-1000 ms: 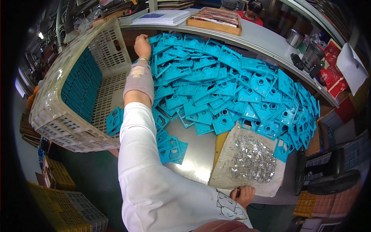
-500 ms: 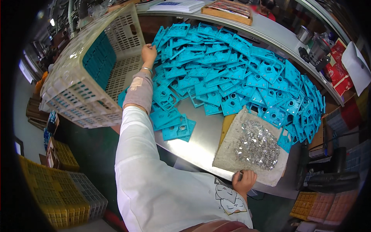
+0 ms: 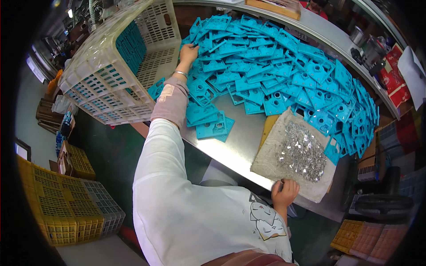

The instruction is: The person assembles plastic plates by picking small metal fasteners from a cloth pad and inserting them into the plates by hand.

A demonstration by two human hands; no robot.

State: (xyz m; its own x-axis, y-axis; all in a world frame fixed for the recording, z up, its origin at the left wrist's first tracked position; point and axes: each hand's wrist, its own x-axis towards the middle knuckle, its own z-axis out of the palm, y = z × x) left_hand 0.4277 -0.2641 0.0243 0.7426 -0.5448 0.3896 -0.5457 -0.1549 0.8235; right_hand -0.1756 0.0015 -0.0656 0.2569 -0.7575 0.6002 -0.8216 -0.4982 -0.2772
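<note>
A big heap of turquoise plastic plates with cut-out holes [image 3: 266,66] covers the metal table [image 3: 230,155]. At the heap's left edge, beside the crate's opening, is my left hand [image 3: 188,54]. Its fingers are curled against the plates, and what they grip is hidden. My right hand [image 3: 286,193] is at the table's front edge, closed around a small dark object [image 3: 280,186]. Just beyond it lies a beige cloth [image 3: 266,162] bearing a mound of small shiny metal pieces [image 3: 306,155]. Several loose plates [image 3: 213,126] lie near the front edge.
A whitish plastic crate [image 3: 102,88] lies on its side at the left, with stacked turquoise plates [image 3: 132,46] inside. Yellow and grey crates [image 3: 66,204] stand on the floor at lower left. A shelf [image 3: 328,40] runs behind the heap.
The whole scene has shifted mainly upward and a little right in the view. My left hand stays at the heap's left edge, slightly nearer the plates. My right hand remains at the table edge.
</note>
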